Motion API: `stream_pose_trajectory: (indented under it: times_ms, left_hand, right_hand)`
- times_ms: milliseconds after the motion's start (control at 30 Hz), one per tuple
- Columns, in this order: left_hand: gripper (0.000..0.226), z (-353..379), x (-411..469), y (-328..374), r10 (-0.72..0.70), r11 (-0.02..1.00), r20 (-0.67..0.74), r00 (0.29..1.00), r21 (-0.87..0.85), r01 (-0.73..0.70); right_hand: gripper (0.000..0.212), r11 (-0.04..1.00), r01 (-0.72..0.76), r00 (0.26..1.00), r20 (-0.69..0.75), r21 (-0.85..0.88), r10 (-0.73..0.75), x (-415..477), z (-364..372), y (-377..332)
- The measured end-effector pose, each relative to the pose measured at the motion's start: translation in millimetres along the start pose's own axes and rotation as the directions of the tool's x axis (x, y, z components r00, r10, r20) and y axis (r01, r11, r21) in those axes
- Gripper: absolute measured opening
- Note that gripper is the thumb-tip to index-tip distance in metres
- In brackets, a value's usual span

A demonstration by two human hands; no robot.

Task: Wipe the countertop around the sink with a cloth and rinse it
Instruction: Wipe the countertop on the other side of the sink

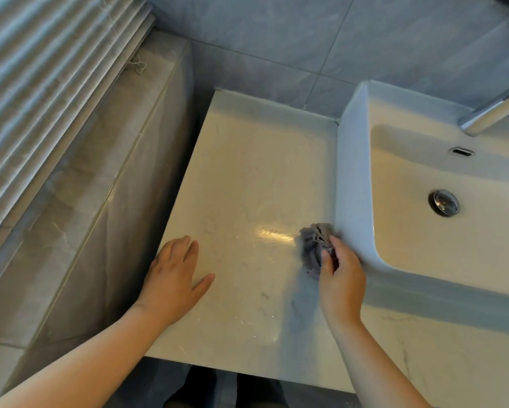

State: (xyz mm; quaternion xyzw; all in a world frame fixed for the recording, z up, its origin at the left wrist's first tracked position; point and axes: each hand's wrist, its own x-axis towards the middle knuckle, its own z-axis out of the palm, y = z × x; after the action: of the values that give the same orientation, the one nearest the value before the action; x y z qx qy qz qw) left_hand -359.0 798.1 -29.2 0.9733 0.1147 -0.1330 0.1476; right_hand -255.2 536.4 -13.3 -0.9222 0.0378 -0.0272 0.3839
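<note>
A pale marbled countertop (247, 172) fills the middle of the head view, with a wet sheen near its centre. A white raised sink (353, 178) stands on it at the right. My right hand (341, 278) grips a bunched grey cloth (313, 242) and holds it on the countertop right beside the sink's left wall. My left hand (173, 278) rests flat on the countertop near its left edge, fingers straight.
A chrome tap spout (491, 113) reaches over the basin from the upper right, above the drain plug (443, 202). A grey stone ledge (79, 201) runs along the left under window blinds (41, 69). Grey wall tiles (276, 39) rise behind the countertop.
</note>
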Motion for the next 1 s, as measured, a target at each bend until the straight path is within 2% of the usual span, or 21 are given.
stream_pose_trajectory:
  times_ms: [67, 133, 200, 300, 433, 533, 600, 667, 733, 800, 833, 933, 1000]
  left_hand:
    - [0.078, 1, -1, 1, -0.002, 1.000, 0.002, 1.000, 0.002, 0.002]
    - [0.078, 1, 0, 1, 0.004, 1.000, 0.000, 1.000, 0.012, -0.004]
    - [0.078, 1, 0, 0, 0.006, 1.000, 0.013, 1.000, 0.022, -0.006]
    - [0.079, 2, 0, -1, 0.003, 1.000, 0.014, 1.000, 0.027, -0.003]
    - [0.079, 4, 0, 0, -0.002, 1.000, 0.008, 1.000, 0.030, 0.001]
    - [0.080, 5, 0, 0, 0.001, 0.999, 0.001, 1.000, 0.036, -0.001]
    - [0.081, 5, -1, 1, 0.000, 0.999, 0.003, 1.000, 0.043, 0.000]
    - [0.081, 4, -1, 1, -0.001, 0.999, 0.011, 1.000, 0.049, 0.000]
    - [0.080, 3, -1, 1, 0.003, 0.999, 0.012, 1.000, 0.043, -0.004]
    - [0.080, 2, 0, 1, 0.006, 0.999, 0.015, 1.000, 0.036, -0.007]
    - [0.080, 1, 1, 0, 0.010, 0.999, 0.019, 1.000, 0.037, -0.010]
    - [0.081, 2, 0, -1, 0.015, 0.999, 0.023, 1.000, 0.043, -0.016]
    - [0.081, 3, -1, 0, 0.006, 0.999, 0.024, 1.000, 0.037, -0.006]
  right_hand:
    - [0.045, 0.996, -0.029, 0.995, 0.094, -0.086, 0.037, 3, 8, 9]
    - [0.055, 0.974, 0.022, 0.990, 0.140, -0.227, 0.010, 3, 21, 15]
    - [0.061, 0.935, 0.068, 0.994, 0.108, -0.349, -0.032, 5, 33, 21]
    - [0.052, 0.899, 0.101, 0.994, 0.018, -0.427, -0.104, 6, 45, 30]
    - [0.040, 0.918, 0.088, 0.992, -0.049, -0.386, -0.116, 10, 46, 32]
    - [0.037, 0.923, 0.144, 0.988, 0.001, -0.356, -0.154, 6, 46, 29]
    - [0.036, 0.941, 0.192, 0.981, 0.032, -0.277, -0.191, -6, 45, 24]
    - [0.034, 0.997, 0.066, 0.997, 0.053, -0.027, -0.065, -18, 42, 11]
    - [0.030, 0.954, -0.125, 0.982, 0.168, 0.272, 0.081, -22, 36, -3]
    - [0.028, 0.899, -0.203, 0.964, 0.239, 0.388, 0.114, -16, 29, -7]
    - [0.029, 0.896, -0.220, 0.961, 0.242, 0.384, 0.133, -11, 25, -8]
    - [0.038, 0.967, -0.211, 0.972, 0.131, 0.140, 0.193, -1, 13, -6]
    - [0.041, 0.995, -0.101, 0.993, 0.058, 0.024, 0.100, -5, 12, -13]
